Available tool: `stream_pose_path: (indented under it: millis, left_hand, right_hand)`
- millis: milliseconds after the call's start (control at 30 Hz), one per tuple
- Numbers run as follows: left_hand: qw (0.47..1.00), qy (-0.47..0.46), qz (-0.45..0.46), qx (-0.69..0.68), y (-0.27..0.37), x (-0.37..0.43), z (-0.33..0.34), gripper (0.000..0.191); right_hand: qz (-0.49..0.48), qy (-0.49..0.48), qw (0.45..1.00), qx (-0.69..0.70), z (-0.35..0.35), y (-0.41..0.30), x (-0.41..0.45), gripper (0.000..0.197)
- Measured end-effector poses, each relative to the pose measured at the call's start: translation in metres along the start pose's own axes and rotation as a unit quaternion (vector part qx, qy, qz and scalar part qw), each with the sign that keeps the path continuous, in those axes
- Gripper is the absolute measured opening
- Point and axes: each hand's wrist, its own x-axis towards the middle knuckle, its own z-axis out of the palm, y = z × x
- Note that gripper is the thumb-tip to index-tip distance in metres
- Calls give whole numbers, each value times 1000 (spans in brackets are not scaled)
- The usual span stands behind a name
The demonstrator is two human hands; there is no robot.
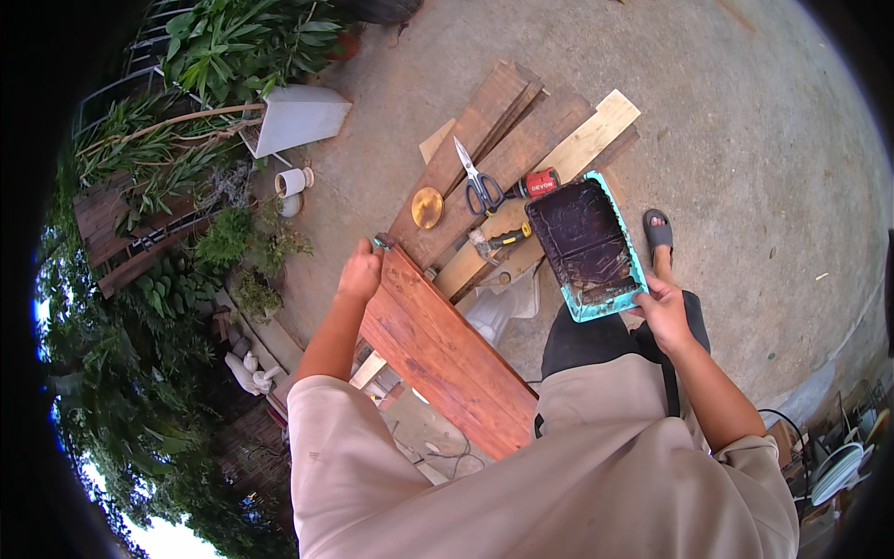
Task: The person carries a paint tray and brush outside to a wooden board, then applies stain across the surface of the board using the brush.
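Observation:
My left hand (361, 270) grips a small tool with a turquoise edge and a dark stained head (383, 241), at the far end of a reddish-brown stained wooden plank top (440, 335); whether the tool is a brush or a pad I cannot tell. My right hand (663, 307) holds the near corner of a turquoise paint tray (606, 302), its inside coated with dark brown stain. Beyond the tray, on loose boards (503, 161), lie scissors (482, 189), a red and black power drill (539, 183), a claw hammer (499, 241) with a yellow and black handle, and a round yellowish lid or disc (427, 207).
Concrete ground (754, 140) surrounds the boards. A white planter (300, 119) with leafy plants and a small white pot (290, 182) stand at the left. Beneath the boards is a whitish plastic object (503, 307). A cable (457, 454) lies below the plank top.

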Motion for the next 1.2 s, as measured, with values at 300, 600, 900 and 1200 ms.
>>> stream_pose_path:
  millis: [300, 600, 900, 1200]
  left_hand:
    - [969, -31, 217, -113, 51, -35, 10, 18]
    - [999, -44, 6, -10, -1, 7, 6, 21]
    - [972, -53, 157, -166, 65, -37, 29, 13]
    - [998, -7, -18, -57, 11, 9, 16, 15]
  right_hand:
    - [0, 5, 1000, 28, -6, 6, 0, 36]
    - [-6, 9, 999, 35, -11, 4, -3, 34]
    - [8, 22, 999, 22, -18, 6, -2, 35]
    - [4, 15, 1000, 21, -27, 10, 2, 36]
